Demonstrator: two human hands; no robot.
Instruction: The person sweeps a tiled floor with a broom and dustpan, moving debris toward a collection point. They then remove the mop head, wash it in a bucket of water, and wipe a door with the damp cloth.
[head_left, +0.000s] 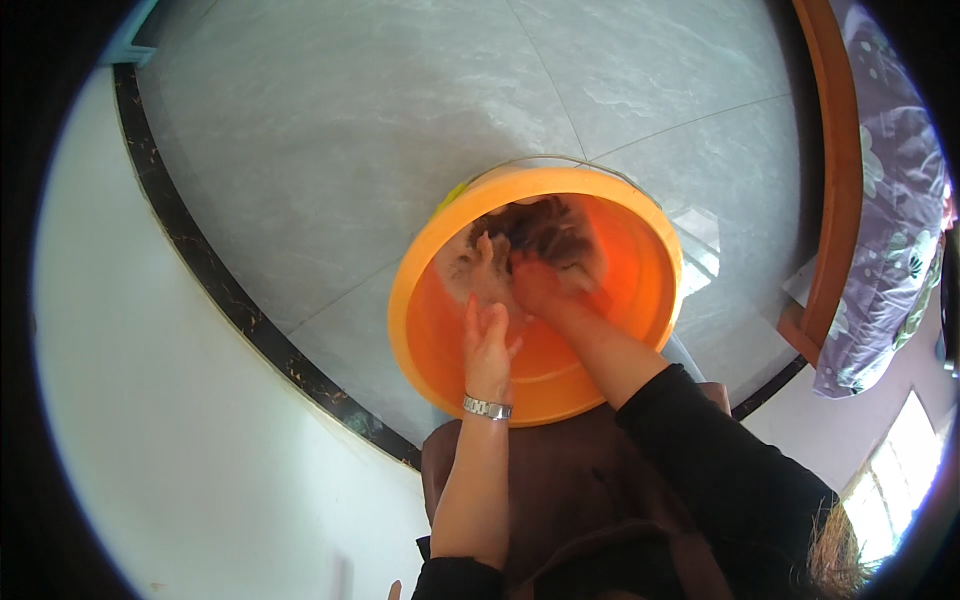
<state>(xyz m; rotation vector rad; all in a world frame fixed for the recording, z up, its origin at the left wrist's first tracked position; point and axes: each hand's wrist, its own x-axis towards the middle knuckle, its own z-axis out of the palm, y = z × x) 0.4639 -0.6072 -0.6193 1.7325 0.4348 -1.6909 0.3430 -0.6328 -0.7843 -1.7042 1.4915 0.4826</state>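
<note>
An orange plastic bucket (401, 315) with a wire handle stands in front of me, its rim close to my brown apron (570, 480). Inside it lies dark wet cloth (555, 225) amid whitish suds (457, 262). My right hand (536, 285) reaches down to the cloth; it is blurred, and its fingertips are partly hidden, so its grip is unclear. My left hand (487, 345), with a metal watch (487, 407) at the wrist, is inside the bucket nearer the front-left, palm partly turned up, fingers apart and nothing in it.
Grey tiles (337, 150) surround the bucket. A white wall (187, 420) with a black skirting strip (255, 322) curves along the left. At the right stands a wooden bed frame (836, 187) with purple floral bedding (885, 262).
</note>
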